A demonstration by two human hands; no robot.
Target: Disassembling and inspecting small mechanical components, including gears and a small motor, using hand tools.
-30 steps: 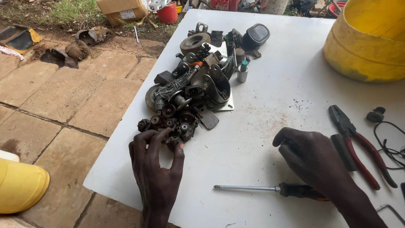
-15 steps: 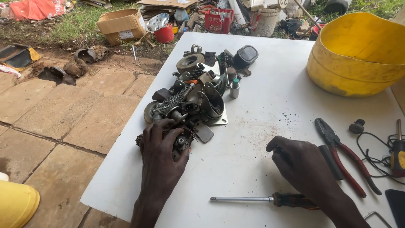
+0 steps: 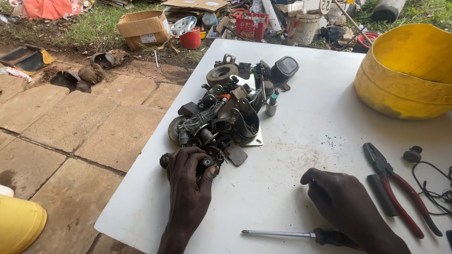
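Observation:
My left hand (image 3: 189,183) rests on the near end of a heap of dark metal and plastic scrap parts (image 3: 226,113) on a white table (image 3: 287,155); its fingers curl over a few small black round pieces (image 3: 207,162). My right hand (image 3: 341,202) lies on the table to the right, fingers curled under, and I cannot see anything in it. A screwdriver (image 3: 282,234) with a dark handle lies just below that hand, its shaft pointing left.
Red-handled pliers (image 3: 393,186) and a black cable (image 3: 431,188) lie at the right. A large yellow plastic tub (image 3: 405,75) stands at the back right. The table's left edge drops to paving stones. A cardboard box (image 3: 141,28) and clutter lie beyond. A yellow object (image 3: 19,223) sits at lower left.
My left hand slid forward onto the near end of the scrap heap and closed over small parts. The right hand stayed by the screwdriver. The view shifted.

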